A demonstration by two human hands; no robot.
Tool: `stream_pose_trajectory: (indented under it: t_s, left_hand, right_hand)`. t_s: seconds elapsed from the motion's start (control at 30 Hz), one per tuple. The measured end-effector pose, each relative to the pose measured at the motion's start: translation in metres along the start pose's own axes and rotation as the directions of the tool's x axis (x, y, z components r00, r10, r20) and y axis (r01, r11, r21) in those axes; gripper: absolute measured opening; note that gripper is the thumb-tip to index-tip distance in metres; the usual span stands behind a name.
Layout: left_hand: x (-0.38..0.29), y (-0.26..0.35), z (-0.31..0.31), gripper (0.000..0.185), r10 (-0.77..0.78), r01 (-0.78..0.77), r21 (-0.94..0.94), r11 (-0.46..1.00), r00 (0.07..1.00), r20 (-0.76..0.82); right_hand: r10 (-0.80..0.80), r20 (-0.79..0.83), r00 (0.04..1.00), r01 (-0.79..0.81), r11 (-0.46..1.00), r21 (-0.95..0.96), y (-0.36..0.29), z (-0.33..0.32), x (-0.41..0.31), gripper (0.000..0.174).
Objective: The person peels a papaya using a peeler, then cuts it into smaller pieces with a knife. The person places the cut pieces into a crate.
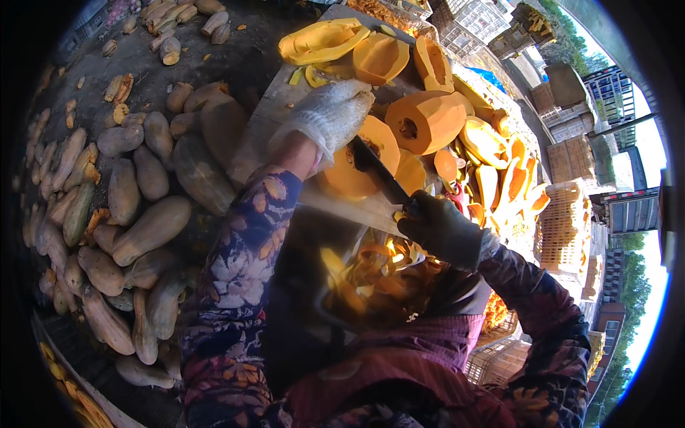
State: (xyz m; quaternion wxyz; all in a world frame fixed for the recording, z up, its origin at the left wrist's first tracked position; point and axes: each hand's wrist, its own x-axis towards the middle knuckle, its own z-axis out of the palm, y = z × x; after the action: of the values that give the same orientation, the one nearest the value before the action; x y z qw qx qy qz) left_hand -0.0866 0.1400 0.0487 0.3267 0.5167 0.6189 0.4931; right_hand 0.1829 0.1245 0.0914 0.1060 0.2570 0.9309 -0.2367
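Note:
My left hand (334, 109), in a white knit glove, presses against the upper left side of a peeled pumpkin section (342, 174); its fingertips are partly hidden. The dark-gloved right hand (441, 227) grips a knife (382, 174) by its handle. Its dark blade crosses the section's cut face, with the tip end at the seed cavity. Whether the blade is inside the flesh I cannot tell. Just beyond stands another peeled pumpkin piece (425, 122) with a hollow centre. Hollowed pumpkin halves (324, 41) lie at the far end of the board (273, 107).
Whole squashes (152, 230) are heaped on the ground at left. Cut pumpkin pieces (487, 139) pile up at the board's right. Peelings (380, 273) lie below its near edge, before my lap. Plastic crates (564, 230) are stacked farther right.

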Motion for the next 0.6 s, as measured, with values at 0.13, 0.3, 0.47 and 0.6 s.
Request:
stream_pose_trajectory:
  t_s: [0.13,0.3,0.47,0.6]
  left_hand:
    - [0.01,-0.03,-0.004,0.034,0.253,-0.264,0.129,0.956,0.963,0.096]
    - [0.015,-0.058,-0.008,0.038,0.163,-0.117,-0.22,0.968,0.964,0.208]
    - [0.015,-0.096,0.002,0.035,0.298,-0.273,-0.184,0.944,0.946,0.126]
    - [0.024,-0.124,0.006,0.032,0.364,-0.387,0.208,0.899,0.921,0.14]
  right_hand:
    - [-0.081,0.08,0.993,0.078,0.996,0.048,0.0,-0.013,0.013,0.01]
    - [-0.115,0.039,0.993,0.117,0.992,-0.037,0.026,0.03,0.03,0.011]
    - [-0.222,-0.019,0.975,0.221,0.974,-0.046,0.049,0.056,0.04,0.016]
    - [-0.037,0.063,0.997,0.026,0.986,0.163,0.059,0.07,0.06,0.023]
